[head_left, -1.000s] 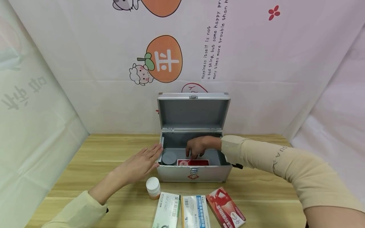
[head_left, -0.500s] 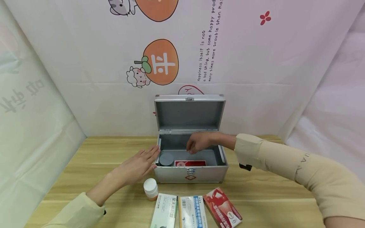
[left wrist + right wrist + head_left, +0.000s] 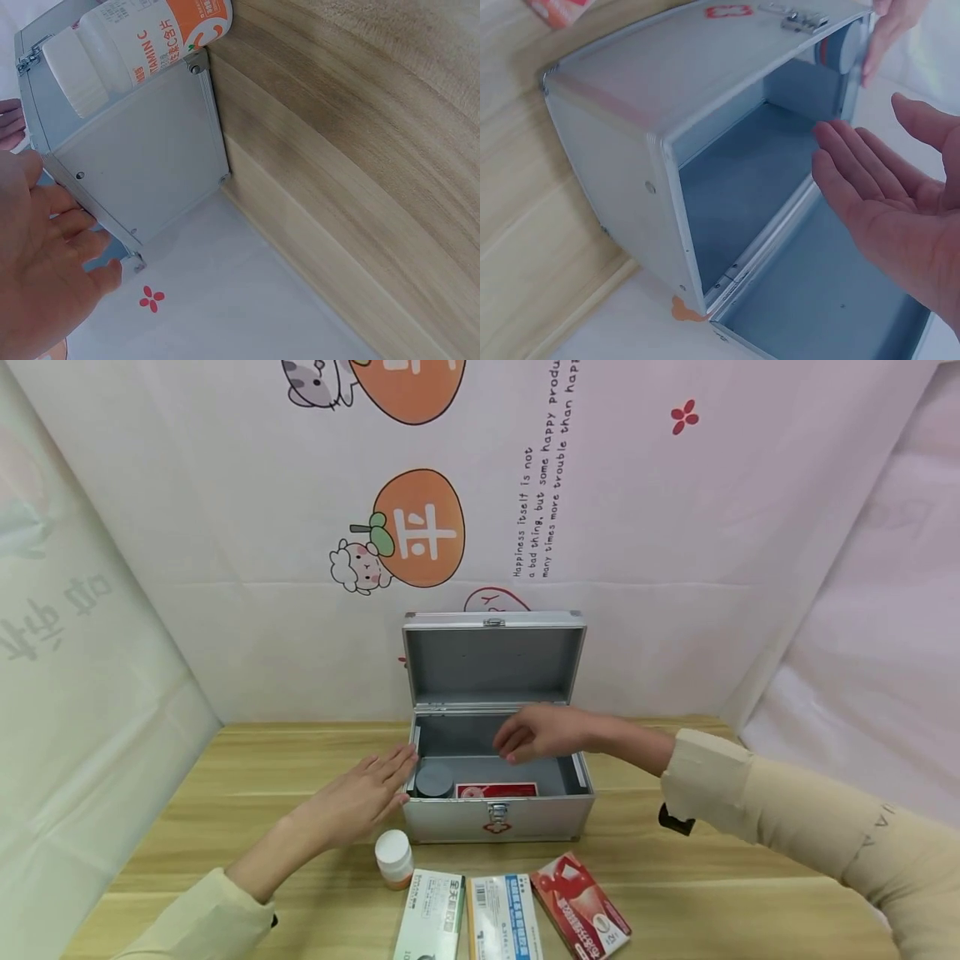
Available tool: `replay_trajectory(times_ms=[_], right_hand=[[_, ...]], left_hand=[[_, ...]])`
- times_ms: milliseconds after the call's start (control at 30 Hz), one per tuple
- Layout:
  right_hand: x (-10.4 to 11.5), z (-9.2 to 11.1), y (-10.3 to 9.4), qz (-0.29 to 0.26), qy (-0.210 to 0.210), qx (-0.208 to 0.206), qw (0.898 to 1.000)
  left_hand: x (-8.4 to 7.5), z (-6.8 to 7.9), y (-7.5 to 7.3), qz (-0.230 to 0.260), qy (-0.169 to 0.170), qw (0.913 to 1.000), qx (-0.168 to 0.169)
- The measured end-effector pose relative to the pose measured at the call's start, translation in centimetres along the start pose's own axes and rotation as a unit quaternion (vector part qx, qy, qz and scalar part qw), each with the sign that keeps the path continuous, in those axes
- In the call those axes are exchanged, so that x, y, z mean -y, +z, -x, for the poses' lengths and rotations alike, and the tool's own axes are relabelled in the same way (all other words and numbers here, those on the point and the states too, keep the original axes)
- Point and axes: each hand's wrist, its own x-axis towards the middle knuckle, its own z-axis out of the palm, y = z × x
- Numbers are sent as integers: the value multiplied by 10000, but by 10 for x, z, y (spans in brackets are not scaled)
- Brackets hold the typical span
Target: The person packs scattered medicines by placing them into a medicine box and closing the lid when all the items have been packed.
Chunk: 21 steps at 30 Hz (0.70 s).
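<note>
An open silver case (image 3: 540, 821) stands on the table, its lid (image 3: 495, 664) raised. The left hand (image 3: 356, 797) rests with extended fingers against the case's left rim; the left wrist view shows its fingertips (image 3: 94, 240) at that edge. Above the opening is the right hand (image 3: 543, 732), holding nothing, its fingers (image 3: 870, 169) loosely extended in the right wrist view. Inside, a red box (image 3: 498, 790) lies along the front wall, beside a round grey-topped container (image 3: 433, 778) at the left.
In front of the case stand a white-capped vitamin C bottle (image 3: 393, 853) and, lying flat, a green-white medicine box (image 3: 430, 914), a blue-white box (image 3: 504, 914) and a red box with pictures (image 3: 581, 906). A printed cloth (image 3: 600, 652) hangs behind.
The right hand has let go of the red box inside the case, lifted and drawn back to the right. The left hand stays at the rim. The head view has shifted slightly.
</note>
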Motion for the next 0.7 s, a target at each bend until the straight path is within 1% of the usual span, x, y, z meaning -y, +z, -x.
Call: replay_trajectory(times_ms=[200, 400, 533, 700], right_hand=[[5, 19, 5, -375, -25, -329, 9988], [3, 40, 12, -735, -121, -524, 9958], [-2, 54, 19, -737, -296, -656, 9947], [-4, 69, 25, -800, -308, -764, 9934]], left_hand=[[1, 1, 1, -10, 67, 10000, -54], [1, -1, 1, -37, 78, 9999, -60], [0, -1, 0, -49, 95, 9999, -73], [-1, 1, 0, -44, 98, 9999, -127]])
